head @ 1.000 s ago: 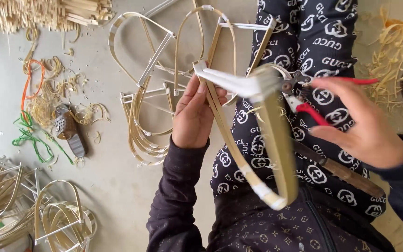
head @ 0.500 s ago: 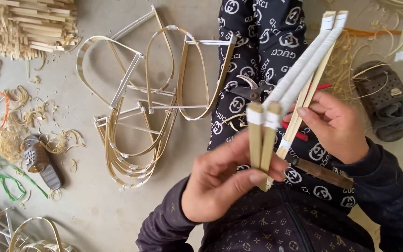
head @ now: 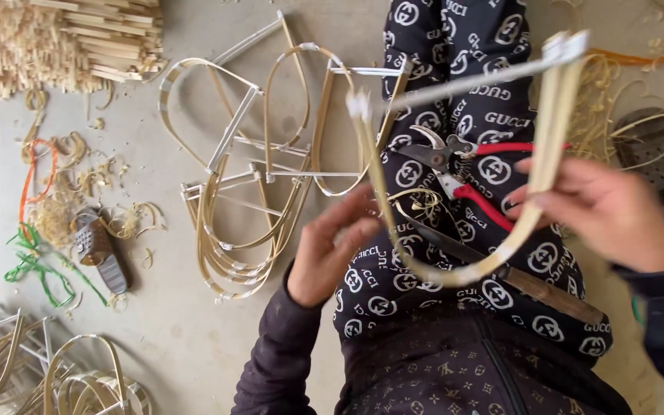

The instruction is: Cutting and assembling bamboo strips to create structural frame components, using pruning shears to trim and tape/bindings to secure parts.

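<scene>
Over the lap, bent bamboo strip loop (head: 455,269) held up in a U shape, taped ends pointing up. Right hand (head: 616,211) pinches the loop's right arm, fingers closed on it. Left hand (head: 332,250) half open, fingertips at the left arm, blurred; can't tell if it grips. Red-handled pliers (head: 463,165) lie on the patterned trousers behind the loop. Finished loops (head: 247,177) piled on the floor (head: 163,338) to the left.

Single head view, straight down, close over lap
</scene>
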